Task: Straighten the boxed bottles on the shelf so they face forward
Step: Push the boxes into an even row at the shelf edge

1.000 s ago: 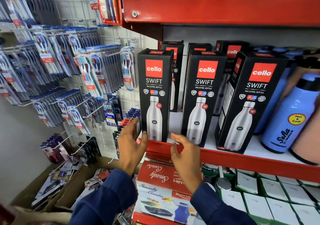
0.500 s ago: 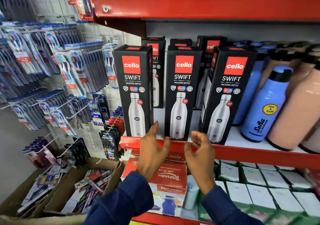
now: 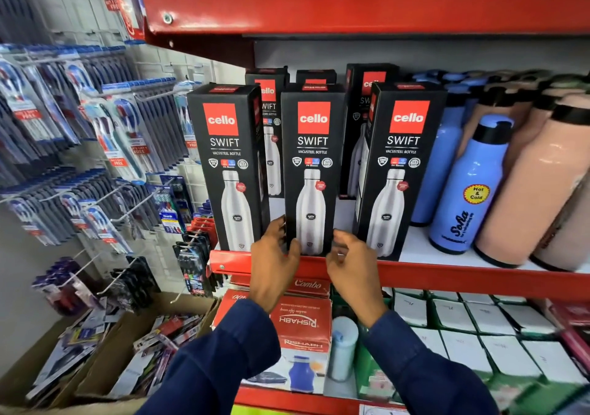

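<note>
Where the wire rack of hanging toothbrush packs [image 3: 105, 133] ends at far left, the red shelf [image 3: 447, 275] begins, and three black boxed bottles stand upright along its front edge. Left box [image 3: 228, 165] sits at the shelf's left end, its front panel turned slightly leftward. Left hand [image 3: 274, 264] is cupped against the lower left edge of the middle box [image 3: 313, 165], thumb across the bottom of its front panel, fingers behind that edge. Middle box stands square, front facing outward. Right hand [image 3: 349, 264] is at the box's lower right corner, fingers curled and partly spread; whether they touch the box cannot be told. Right box [image 3: 400, 165] stands apart from the middle one, angled so its left side panel shows. More boxes stand in a second row behind. Blue bottles [image 3: 469, 184] and peach bottles [image 3: 536, 184] fill the shelf's right portion.
</note>
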`<state>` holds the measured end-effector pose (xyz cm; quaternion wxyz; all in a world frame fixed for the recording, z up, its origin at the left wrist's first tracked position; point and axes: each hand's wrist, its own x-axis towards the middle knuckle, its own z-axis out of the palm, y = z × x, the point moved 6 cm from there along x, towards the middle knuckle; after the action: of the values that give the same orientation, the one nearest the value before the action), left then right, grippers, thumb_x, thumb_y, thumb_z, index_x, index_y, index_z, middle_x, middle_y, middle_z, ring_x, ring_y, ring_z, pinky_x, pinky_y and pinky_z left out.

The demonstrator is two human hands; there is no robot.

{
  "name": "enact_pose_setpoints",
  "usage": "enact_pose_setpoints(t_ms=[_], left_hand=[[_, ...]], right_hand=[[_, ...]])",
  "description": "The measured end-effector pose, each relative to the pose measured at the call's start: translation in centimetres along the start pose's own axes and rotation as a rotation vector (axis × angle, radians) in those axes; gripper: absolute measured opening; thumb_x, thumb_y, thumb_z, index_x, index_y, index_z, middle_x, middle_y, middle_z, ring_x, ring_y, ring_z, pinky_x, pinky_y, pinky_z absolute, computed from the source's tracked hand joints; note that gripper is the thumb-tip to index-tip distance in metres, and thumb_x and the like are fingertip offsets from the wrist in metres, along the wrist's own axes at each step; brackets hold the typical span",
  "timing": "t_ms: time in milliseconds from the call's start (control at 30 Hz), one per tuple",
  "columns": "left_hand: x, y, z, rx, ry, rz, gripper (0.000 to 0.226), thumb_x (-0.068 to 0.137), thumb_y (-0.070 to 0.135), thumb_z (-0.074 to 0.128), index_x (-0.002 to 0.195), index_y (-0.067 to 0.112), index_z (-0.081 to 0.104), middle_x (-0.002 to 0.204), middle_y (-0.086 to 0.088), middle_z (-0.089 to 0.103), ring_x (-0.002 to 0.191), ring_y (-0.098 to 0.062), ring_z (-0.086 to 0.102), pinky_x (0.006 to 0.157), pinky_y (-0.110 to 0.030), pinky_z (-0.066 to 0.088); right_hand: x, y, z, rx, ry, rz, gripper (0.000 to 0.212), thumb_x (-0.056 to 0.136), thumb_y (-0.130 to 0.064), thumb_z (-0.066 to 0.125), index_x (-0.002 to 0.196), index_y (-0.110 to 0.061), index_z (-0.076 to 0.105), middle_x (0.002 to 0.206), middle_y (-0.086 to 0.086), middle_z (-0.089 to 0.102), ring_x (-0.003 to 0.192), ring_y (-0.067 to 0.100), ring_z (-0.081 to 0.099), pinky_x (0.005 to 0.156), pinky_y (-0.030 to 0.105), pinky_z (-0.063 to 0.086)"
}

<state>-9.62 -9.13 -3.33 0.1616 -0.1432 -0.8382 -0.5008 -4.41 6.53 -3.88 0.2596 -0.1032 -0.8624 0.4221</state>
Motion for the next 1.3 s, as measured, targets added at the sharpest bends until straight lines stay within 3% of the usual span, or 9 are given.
enact_pose_setpoints(t_ms=[167,333,467,567,733,900,1033,1133,1300], left_hand=[[-0.8,-0.4,-0.6,0.010,0.058,-0.003,0.042,0.094,0.013,0.063,0.134,0.005,0.055,0.117,-0.014,0.073,0.104,-0.010,0.064,0.072,0.011,0.036],[-1.2,-0.5,-0.7,0.042,0.073,0.004,0.042,0.094,0.017,0.063,0.134,0.007,0.055,0.117,-0.013,0.074,0.111,-0.020,0.070,0.082,-0.004,0.040],[-1.5,-0.2,-1.0,0.020,0.096,0.014,0.043,0.093,0.015,0.064,0.135,0.008,0.055,0.118,-0.010,0.073,0.103,-0.014,0.070,0.078,0.005,0.039],[-2.1,0.3,-1.9,-0.067,0.211,0.027,0.041,0.090,0.011,0.065,0.130,0.013,0.059,0.107,0.004,0.070,0.086,0.002,0.065,0.080,-0.008,0.052],[-3.8,4.2,-1.5,-0.056,0.382,0.247,0.021,0.083,-0.001,0.067,0.099,0.011,0.063,0.090,-0.004,0.058,0.077,-0.013,0.057,0.070,-0.016,0.048],[-4.7,7.2,3.1,-0.124,0.181,0.299,0.018,0.081,0.003,0.068,0.097,0.013,0.069,0.088,0.000,0.069,0.078,-0.009,0.064,0.074,-0.019,0.052],[-4.3,7.3,6.9,-0.067,-0.004,0.195,0.042,0.086,0.015,0.067,0.127,0.013,0.061,0.119,-0.002,0.071,0.102,-0.011,0.067,0.095,-0.025,0.053],[-3.7,7.2,8.8,-0.016,-0.110,0.132,0.060,0.089,0.021,0.065,0.143,0.009,0.045,0.139,-0.009,0.061,0.126,-0.021,0.060,0.107,-0.027,0.045],[-2.6,7.6,10.2,-0.027,-0.150,0.046,0.061,0.088,0.017,0.065,0.144,0.009,0.041,0.118,-0.009,0.073,0.105,-0.026,0.070,0.097,-0.033,0.055]], right_hand=[[-0.7,-0.2,-0.3,0.027,-0.004,-0.029,0.037,0.085,-0.002,0.062,0.121,-0.011,0.064,0.103,-0.002,0.070,0.086,0.006,0.065,0.082,0.020,0.055],[-0.7,0.0,-0.6,0.039,-0.009,-0.026,0.037,0.086,-0.004,0.062,0.122,-0.011,0.064,0.111,0.002,0.072,0.084,0.004,0.065,0.077,0.009,0.049],[-0.7,0.2,-1.0,0.047,-0.017,-0.024,0.036,0.085,-0.005,0.063,0.120,-0.011,0.065,0.113,0.000,0.073,0.088,0.003,0.066,0.070,-0.004,0.043],[-1.0,0.7,-2.2,0.090,0.007,-0.026,0.033,0.084,-0.001,0.063,0.115,-0.012,0.068,0.106,-0.004,0.074,0.084,-0.001,0.067,0.072,-0.002,0.045],[-1.5,3.2,-6.1,0.165,0.178,-0.003,0.020,0.081,0.001,0.066,0.091,-0.015,0.072,0.082,-0.007,0.073,0.077,0.001,0.067,0.066,0.004,0.049],[-1.2,5.8,-9.2,0.180,0.302,0.075,0.020,0.078,0.001,0.065,0.081,-0.018,0.069,0.074,-0.008,0.071,0.070,0.000,0.065,0.061,0.006,0.047],[-0.5,7.4,-10.6,0.197,0.337,0.140,0.020,0.075,0.002,0.065,0.091,-0.010,0.065,0.079,0.000,0.068,0.068,0.002,0.064,0.062,0.004,0.046],[0.6,8.4,-10.7,0.165,0.295,0.158,0.030,0.077,-0.002,0.065,0.105,-0.010,0.059,0.099,0.006,0.068,0.085,0.021,0.066,0.077,0.024,0.051],[2.0,8.4,-10.1,0.146,0.144,0.136,0.044,0.084,-0.001,0.059,0.128,-0.005,0.054,0.124,0.012,0.064,0.111,0.023,0.064,0.095,0.029,0.048]])
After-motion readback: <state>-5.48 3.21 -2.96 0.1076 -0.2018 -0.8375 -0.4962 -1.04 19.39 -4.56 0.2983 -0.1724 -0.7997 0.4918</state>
